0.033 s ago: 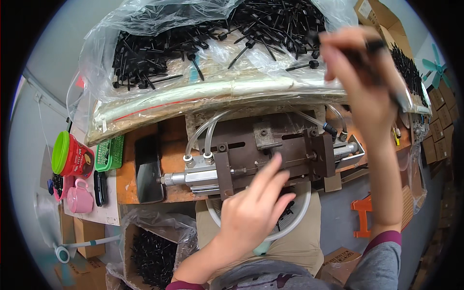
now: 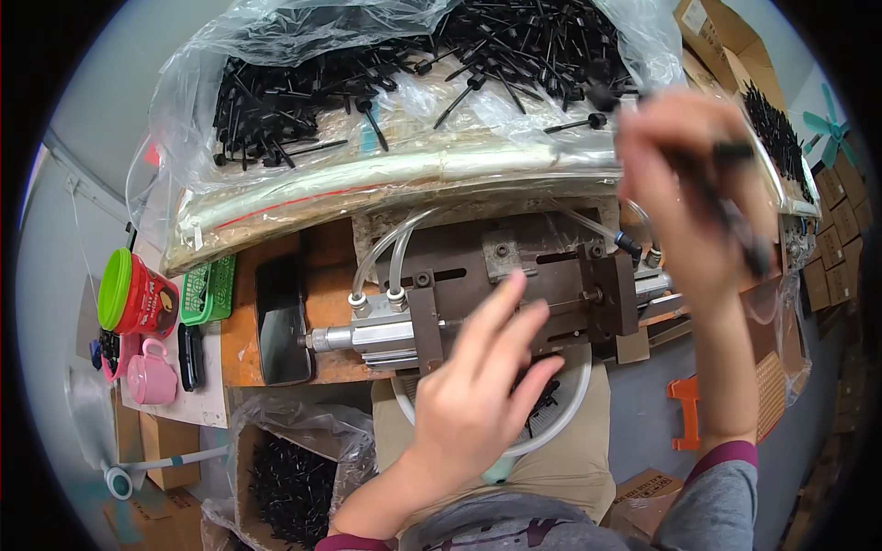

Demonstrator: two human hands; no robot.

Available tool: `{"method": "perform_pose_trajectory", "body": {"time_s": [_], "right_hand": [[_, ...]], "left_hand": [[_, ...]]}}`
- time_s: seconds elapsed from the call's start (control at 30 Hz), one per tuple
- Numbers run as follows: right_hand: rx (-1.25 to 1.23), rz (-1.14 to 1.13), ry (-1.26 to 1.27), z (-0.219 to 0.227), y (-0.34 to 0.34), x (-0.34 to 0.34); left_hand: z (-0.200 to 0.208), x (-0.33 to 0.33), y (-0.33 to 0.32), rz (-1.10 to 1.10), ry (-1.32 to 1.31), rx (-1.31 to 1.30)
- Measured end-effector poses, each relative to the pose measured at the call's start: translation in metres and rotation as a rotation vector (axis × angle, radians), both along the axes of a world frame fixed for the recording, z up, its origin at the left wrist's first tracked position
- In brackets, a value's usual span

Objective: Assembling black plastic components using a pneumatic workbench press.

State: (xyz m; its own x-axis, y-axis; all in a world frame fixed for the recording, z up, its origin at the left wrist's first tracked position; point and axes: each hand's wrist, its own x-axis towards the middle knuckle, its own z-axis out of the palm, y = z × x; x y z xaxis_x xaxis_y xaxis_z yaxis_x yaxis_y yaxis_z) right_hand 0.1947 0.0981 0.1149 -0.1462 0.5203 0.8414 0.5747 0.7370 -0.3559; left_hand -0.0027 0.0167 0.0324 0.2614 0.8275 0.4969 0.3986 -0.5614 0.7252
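Note:
My left hand [image 2: 478,395] hovers with its fingers stretched and apart over the front of a dark metal clamping fixture [image 2: 450,248], holding nothing that shows. Smeared by motion, my right hand [image 2: 684,184] is raised at the right, near the edge of the plastic-lined heap. Its fingers are closed around black knob-headed rods [image 2: 707,197]; how many cannot be made out. Beyond the fixture lies a heap of similar black rods [image 2: 542,46] on clear plastic. A round white basin [image 2: 581,404] sits on my lap, partly hidden by my left hand, with some black pieces inside.
An air cylinder [image 2: 384,335] with clear hoses [image 2: 397,262] joins the fixture's left side. To the left are a phone [image 2: 280,321], a green basket [image 2: 219,292], a red tub [image 2: 147,303] and a pink cup [image 2: 152,376]. A lined box [image 2: 344,450] of black pieces stands below.
My right hand has shifted slightly downward with the black rods in it. My left hand has moved a little to the left and stays spread.

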Motion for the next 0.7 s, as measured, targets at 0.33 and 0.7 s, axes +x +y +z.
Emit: {"method": "perform_pose_trajectory", "body": {"time_s": [0.33, 0.7], "right_hand": [[-0.296, 0.313, -0.018, -0.064, -0.097, -0.006], [-0.773, 0.312, 0.771, -0.074, -0.1, 0.002]], "left_hand": [[0.001, -0.01, -0.001, -0.311, -0.465, -0.322], [-0.031, -0.003, -0.018, -0.048, 0.336, 0.172]]}}
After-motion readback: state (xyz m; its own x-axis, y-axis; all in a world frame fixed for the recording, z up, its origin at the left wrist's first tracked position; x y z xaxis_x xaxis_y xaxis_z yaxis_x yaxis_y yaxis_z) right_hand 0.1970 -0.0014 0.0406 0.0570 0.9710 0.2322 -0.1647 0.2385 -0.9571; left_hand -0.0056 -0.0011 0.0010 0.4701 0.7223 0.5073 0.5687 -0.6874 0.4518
